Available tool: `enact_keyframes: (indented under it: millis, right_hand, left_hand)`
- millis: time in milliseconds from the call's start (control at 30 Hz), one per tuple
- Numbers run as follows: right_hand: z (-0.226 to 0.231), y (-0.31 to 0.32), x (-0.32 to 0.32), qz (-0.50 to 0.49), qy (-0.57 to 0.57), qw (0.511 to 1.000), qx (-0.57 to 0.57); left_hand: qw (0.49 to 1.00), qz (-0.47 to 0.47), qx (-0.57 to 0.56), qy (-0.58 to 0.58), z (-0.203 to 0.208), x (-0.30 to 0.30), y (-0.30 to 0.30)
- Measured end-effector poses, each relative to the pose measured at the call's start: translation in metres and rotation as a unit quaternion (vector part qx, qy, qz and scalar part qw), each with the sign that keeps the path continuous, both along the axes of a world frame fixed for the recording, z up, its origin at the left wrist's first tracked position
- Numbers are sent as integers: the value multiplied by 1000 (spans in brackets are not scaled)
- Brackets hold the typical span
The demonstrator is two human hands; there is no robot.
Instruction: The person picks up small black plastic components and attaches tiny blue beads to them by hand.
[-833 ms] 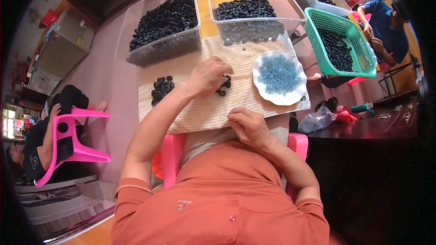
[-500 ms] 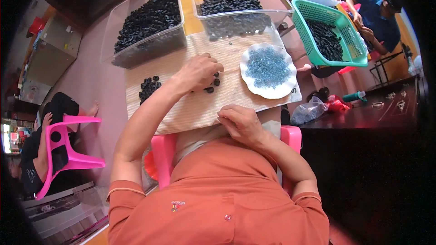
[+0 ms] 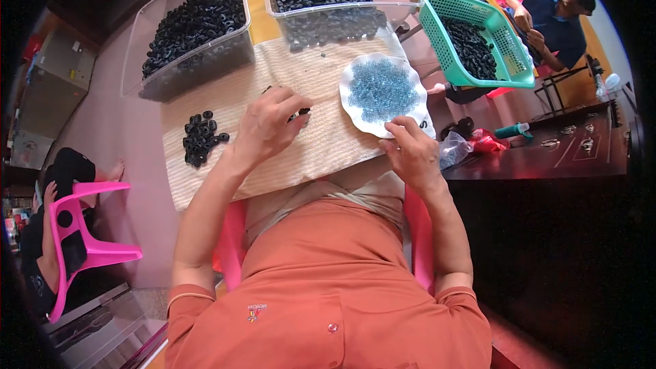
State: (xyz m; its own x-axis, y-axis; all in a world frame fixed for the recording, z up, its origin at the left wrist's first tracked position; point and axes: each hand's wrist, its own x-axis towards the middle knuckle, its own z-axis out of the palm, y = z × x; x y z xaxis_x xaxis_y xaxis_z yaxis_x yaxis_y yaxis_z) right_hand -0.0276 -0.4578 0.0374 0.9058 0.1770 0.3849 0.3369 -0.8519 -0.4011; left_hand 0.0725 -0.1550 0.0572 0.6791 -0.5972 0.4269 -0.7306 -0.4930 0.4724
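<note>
My left hand is over the middle of the striped cloth, its fingers curled round a small black ring-shaped part; other black bits show at its far edge. At the near rim of a white scalloped plate, my right hand has thumb and fingertips pressed together; whatever they hold is too small to make out. The plate carries a heap of tiny clear-blue pieces. Left of my left hand lies a loose pile of black ring-shaped parts.
Two clear plastic bins of black parts stand along the far side. Beyond the plate is a green basket. A co-worker sits at far right, and another person sits by a pink chair at left. Dark furniture stands at right.
My right hand has moved from the cloth's near edge up and right to the plate's rim. My left hand has drawn slightly nearer, a black part now showing in its fingers. The view has shifted.
</note>
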Motion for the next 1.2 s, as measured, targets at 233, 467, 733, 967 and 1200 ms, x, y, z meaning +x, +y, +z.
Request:
enact_keyframes:
  millis: [233,467,733,967,1200]
  right_hand:
    - [0,5,13,23,6,994,-105]
    - [-8,4,19,32,34,990,-135]
    - [5,6,17,36,52,996,-70]
    - [-2,1,22,74,29,995,-63]
    - [0,1,22,79,24,995,-49]
  left_hand:
    - [993,5,-115,-3,-17,-24,-8]
    - [990,5,-135,41,-22,-34,-10]
    - [987,-8,-153,47,-27,-42,-16]
    - [985,-21,-159,64,-33,-49,-22]
    - [984,-28,-169,56,-36,-51,-25]
